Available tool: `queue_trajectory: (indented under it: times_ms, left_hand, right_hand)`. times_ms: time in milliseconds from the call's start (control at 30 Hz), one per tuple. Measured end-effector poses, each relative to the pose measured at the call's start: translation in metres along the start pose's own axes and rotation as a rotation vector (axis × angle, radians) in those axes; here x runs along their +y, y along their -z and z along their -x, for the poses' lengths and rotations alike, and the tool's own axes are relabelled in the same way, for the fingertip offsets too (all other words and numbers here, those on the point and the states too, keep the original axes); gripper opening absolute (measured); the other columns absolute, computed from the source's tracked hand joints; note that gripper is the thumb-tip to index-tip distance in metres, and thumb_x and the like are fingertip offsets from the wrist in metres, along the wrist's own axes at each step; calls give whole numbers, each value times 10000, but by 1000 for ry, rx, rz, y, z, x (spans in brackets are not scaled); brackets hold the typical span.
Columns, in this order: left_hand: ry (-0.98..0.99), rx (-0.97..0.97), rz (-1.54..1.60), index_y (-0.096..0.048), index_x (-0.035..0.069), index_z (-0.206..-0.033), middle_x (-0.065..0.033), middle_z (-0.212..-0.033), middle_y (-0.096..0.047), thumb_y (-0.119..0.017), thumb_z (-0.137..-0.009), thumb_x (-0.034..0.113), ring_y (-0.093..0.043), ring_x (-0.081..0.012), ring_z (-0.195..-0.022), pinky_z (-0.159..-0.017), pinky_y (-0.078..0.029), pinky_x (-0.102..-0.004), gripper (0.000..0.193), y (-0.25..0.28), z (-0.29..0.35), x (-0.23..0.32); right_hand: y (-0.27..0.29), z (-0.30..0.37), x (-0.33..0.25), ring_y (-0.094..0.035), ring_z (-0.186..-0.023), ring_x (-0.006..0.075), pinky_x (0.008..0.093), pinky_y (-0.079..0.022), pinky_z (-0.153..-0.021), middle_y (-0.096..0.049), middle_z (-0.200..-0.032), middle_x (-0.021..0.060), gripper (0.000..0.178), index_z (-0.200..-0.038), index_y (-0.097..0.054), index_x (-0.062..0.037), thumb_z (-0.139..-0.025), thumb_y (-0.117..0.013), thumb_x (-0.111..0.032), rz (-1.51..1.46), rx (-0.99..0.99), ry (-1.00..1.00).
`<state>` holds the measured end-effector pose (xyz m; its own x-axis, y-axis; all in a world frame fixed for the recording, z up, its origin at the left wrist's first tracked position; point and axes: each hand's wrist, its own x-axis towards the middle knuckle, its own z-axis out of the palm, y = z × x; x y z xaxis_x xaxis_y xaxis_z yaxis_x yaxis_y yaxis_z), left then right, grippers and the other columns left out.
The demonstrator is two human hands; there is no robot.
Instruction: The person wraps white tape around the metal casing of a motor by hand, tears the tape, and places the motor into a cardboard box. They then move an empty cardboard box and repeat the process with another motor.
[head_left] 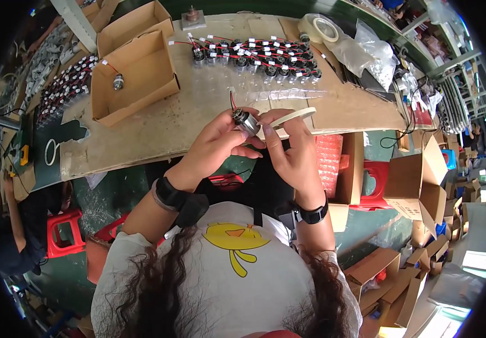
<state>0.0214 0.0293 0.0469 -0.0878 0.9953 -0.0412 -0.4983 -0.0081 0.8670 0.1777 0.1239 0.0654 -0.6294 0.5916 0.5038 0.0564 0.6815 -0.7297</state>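
Note:
A small silver motor (248, 122) with a black end and red and black leads ending in a white plug is gripped in my left hand (213, 143), above the table's front edge. My right hand (294, 155) carries a narrow roll of cream tape (298, 116) hooked over its fingers. Its thumb and fingertips come up against the motor's right end. Whether a strip of tape runs from the roll onto the motor, I cannot make out. Farther back, several similar motors (254, 56) stand in rows with their red leads and white plugs lying across them.
An open cardboard box (136, 84) on the left holds one motor (118, 82). More wired parts (65, 90) lie beyond it. Tape rolls (325, 28) and plastic bags (375, 53) sit at the back right. Cartons (414, 183) and a red stool (373, 183) stand right of me.

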Motion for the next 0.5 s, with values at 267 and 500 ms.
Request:
queue_trajectory:
  times_ms: [267, 500]
  left_hand:
    - [-105, 41, -281, -377, 13, -1370, -80, -1184, -561, -471, -951, 33, -598, -155, -1024, -791, -561, -298, 429, -1, 0, -7]
    - [-180, 123, -336, -383, 2, -1360, -75, -1145, -579, -507, -936, 19, -606, -137, -972, -780, -557, -283, 442, -4, 3, -11]
  right_hand:
    - [0, -5, -4, -623, -868, 317, 372, -499, -742, -643, -1009, 132, 143, -940, -601, 11, -797, -616, 20, 181, -2, 135]
    - [-8, -4, -1, -600, -792, 305, 396, -493, -672, -624, -954, 114, 151, -913, -588, -34, -772, -641, -51, 327, 8, 166]
